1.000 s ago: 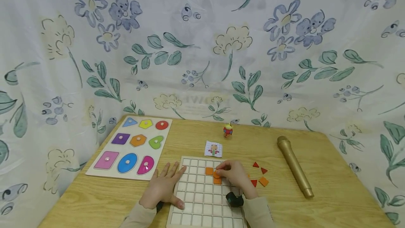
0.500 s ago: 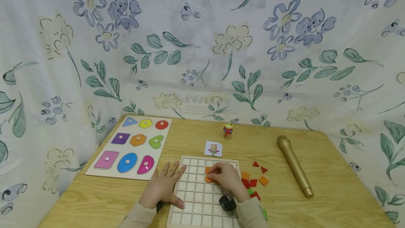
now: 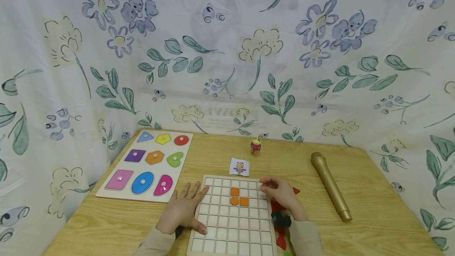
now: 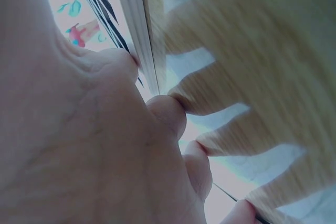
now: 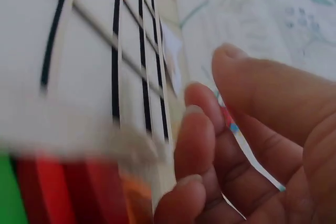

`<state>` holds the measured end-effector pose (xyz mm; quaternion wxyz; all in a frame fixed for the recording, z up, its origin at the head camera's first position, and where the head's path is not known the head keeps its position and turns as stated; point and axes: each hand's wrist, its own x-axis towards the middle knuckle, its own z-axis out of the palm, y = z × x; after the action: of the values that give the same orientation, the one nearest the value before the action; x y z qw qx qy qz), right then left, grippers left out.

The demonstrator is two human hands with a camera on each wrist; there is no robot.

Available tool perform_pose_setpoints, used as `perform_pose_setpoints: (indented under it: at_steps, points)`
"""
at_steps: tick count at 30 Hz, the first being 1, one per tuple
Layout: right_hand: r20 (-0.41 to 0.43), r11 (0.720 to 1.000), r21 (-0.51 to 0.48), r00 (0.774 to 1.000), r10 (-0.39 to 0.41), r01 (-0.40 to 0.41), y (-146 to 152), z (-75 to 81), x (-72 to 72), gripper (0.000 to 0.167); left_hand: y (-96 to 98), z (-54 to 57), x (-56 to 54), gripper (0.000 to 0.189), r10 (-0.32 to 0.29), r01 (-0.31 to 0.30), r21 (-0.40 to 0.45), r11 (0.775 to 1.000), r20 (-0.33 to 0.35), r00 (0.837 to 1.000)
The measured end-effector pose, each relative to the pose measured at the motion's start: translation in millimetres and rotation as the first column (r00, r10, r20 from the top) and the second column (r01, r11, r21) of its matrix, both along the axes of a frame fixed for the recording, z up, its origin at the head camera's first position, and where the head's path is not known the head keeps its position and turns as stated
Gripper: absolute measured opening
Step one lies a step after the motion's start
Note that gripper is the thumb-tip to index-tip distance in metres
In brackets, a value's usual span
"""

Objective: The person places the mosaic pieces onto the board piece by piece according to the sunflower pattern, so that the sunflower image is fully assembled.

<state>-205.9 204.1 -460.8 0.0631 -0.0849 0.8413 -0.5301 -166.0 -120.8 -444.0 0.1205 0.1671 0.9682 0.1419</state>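
My left hand (image 3: 183,210) lies with spread fingers at the left side of the wooden grid board (image 3: 229,222), its fingertips and thumb over the edge. Two orange squares, an upper one (image 3: 235,191) and a lower right one (image 3: 244,201), sit in cells of the board. An orange disc (image 3: 234,200) fills the cell under the upper square. Over the board's right edge hovers my right hand (image 3: 284,196), fingers loosely bent. In the right wrist view a gap shows between thumb (image 5: 278,98) and fingers, with nothing held.
Red pieces (image 3: 281,240) and a green one lie right of the board, partly covered by the right arm. A pattern card (image 3: 239,167) and a small toy figure (image 3: 255,146) stand behind. A knobbed shape puzzle (image 3: 119,163) is left, a gold microphone (image 3: 330,187) right.
My right hand set the orange disc in the cell below the upper orange square, let go, and moved right to the board's edge. The left hand stayed still.
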Motion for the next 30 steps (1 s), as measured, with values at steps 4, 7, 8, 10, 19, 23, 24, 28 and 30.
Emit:
perform_pose_setpoints:
  at_steps: [4, 7, 8, 10, 19, 23, 24, 28, 30]
  points:
    - [0.002, 0.999, 0.032, 0.999, 0.036, -0.036, 21.5, -3.1, 1.3, 0.030, -0.4, 0.3, -0.6, 0.121, 0.002, -0.002, 0.001, 1.000, 0.006, 1.000]
    - [-0.025, 0.995, 0.047, 0.995, 0.092, -0.090, 35.2, -6.0, 1.8, 0.034, -0.5, 0.7, -0.7, 0.121, 0.004, -0.004, 0.006, 1.000, 0.009, 1.000]
    - [-0.031, 0.994, 0.047, 0.994, 0.104, -0.102, 39.1, -6.7, 2.2, 0.036, -0.5, 0.8, -0.7, 0.120, 0.004, -0.004, 0.008, 1.000, 0.009, 1.000]
    - [-0.022, 0.993, 0.028, 0.993, 0.116, -0.115, 46.0, -6.7, 3.9, 0.040, -0.3, 1.0, -0.6, 0.120, 0.004, -0.004, 0.013, 1.000, 0.009, 1.000]
    - [-0.024, 0.968, 0.244, 0.998, -0.059, 0.063, 75.2, -0.4, 16.8, 0.040, 0.2, 2.3, 0.2, 0.120, 0.003, -0.003, 0.009, 1.000, 0.007, 1.000]
    - [0.000, 0.958, 0.265, 0.994, -0.113, 0.109, 78.4, 3.2, 20.6, 0.036, 0.1, 3.3, 0.6, 0.120, 0.002, -0.002, 0.008, 1.000, 0.001, 1.000]
    - [0.006, 0.955, 0.272, 0.993, -0.121, 0.115, 78.1, 3.6, 20.6, 0.034, 0.1, 3.5, 0.7, 0.120, 0.002, -0.002, 0.008, 1.000, 0.000, 1.000]
    - [-0.009, 0.931, 0.337, 0.989, -0.147, 0.141, 73.7, 4.3, 18.4, 0.030, 0.3, 3.3, 1.1, 0.120, 0.002, -0.002, 0.005, 1.000, -0.003, 1.000]
    - [-0.024, 0.918, 0.364, 0.987, -0.158, 0.156, 70.1, 3.4, 16.6, 0.027, 0.1, 2.6, 1.1, 0.120, 0.003, -0.003, 0.005, 1.000, -0.002, 1.000]
